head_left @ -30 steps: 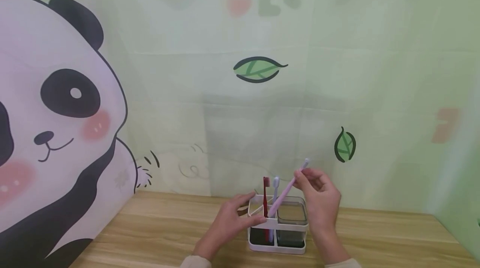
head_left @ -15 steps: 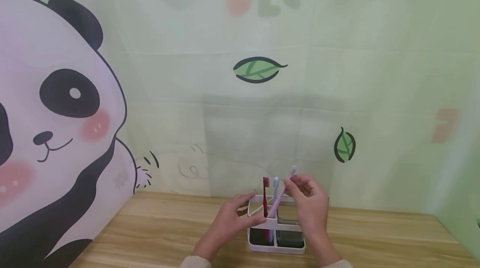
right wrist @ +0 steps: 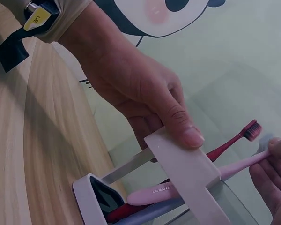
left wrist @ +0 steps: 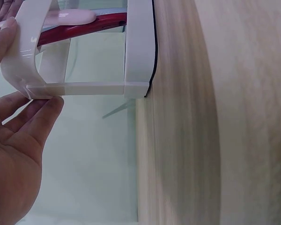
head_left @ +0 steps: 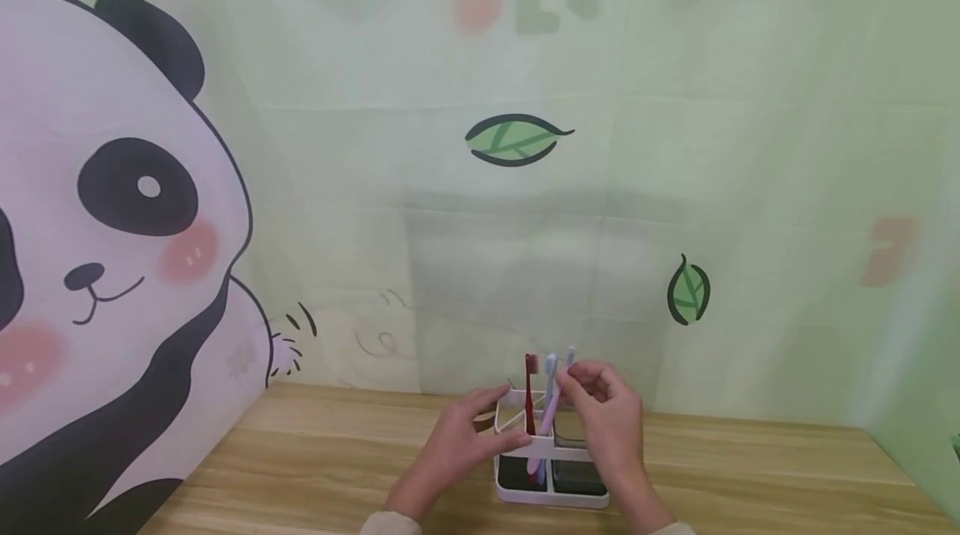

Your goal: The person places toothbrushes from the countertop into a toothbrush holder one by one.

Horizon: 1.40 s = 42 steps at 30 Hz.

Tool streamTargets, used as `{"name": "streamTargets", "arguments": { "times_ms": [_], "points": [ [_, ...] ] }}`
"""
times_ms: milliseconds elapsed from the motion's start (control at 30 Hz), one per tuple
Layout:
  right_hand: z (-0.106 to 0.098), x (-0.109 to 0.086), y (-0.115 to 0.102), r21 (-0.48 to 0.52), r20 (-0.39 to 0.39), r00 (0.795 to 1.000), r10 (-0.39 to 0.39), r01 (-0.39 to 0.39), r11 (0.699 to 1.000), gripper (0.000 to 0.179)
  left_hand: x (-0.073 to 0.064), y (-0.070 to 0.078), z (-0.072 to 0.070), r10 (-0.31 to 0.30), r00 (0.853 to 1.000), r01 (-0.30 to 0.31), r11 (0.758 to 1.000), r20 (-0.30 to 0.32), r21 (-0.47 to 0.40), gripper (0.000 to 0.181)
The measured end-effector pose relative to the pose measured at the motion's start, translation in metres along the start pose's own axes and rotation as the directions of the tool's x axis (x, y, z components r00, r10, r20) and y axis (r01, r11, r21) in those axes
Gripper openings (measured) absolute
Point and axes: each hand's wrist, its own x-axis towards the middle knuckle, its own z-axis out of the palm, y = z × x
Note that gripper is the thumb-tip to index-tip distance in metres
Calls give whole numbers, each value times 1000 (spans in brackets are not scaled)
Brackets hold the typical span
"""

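A white toothbrush holder [head_left: 525, 497] with a dark base stands on the table. My left hand [head_left: 465, 435] grips its upper frame at the left side, thumb on the front rail. My right hand [head_left: 611, 414] pinches a pink toothbrush [head_left: 552, 412] near its bristle end. In the right wrist view the pink handle [right wrist: 152, 194] reaches down through the upper frame, its lower end above the base. A red toothbrush [head_left: 528, 393] and a light blue toothbrush [head_left: 551, 367] stand in the same left section. The right hand partly hides a clear cup [head_left: 572, 440] in the right section.
The wooden table [head_left: 315, 452] runs to a pale green printed cloth [head_left: 337, 185] hanging close behind the holder. A large panda print [head_left: 127, 185] covers the left side.
My right hand has moved left and down with the pink toothbrush, which now stands more upright and deeper in the holder. The left hand has stayed on the frame.
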Motion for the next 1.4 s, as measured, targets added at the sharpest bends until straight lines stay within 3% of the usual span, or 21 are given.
{"name": "streamTargets", "arguments": {
  "times_ms": [600, 867, 1100, 1400],
  "points": [
    [-1, -3, 8, -106, 129, 991, -22, 36, 994, 17, 0, -1, -1, -6, 1000, 6, 1000, 2, 12, 72],
    [-3, -7, 10, -117, 135, 991, -23, 39, 992, 16, 1, -3, 0, 27, 1000, -27, 1000, -2, 9, 73],
    [-3, -7, 11, -81, 145, 989, -38, 50, 995, 18, 1, -2, 0, 17, 1000, -17, 1000, 0, 10, 72],
    [-3, -6, 10, -131, 155, 988, -23, 43, 990, 18, 1, -2, 0, 13, 1000, -13, 1000, 0, 17, 71]
  ]
}}
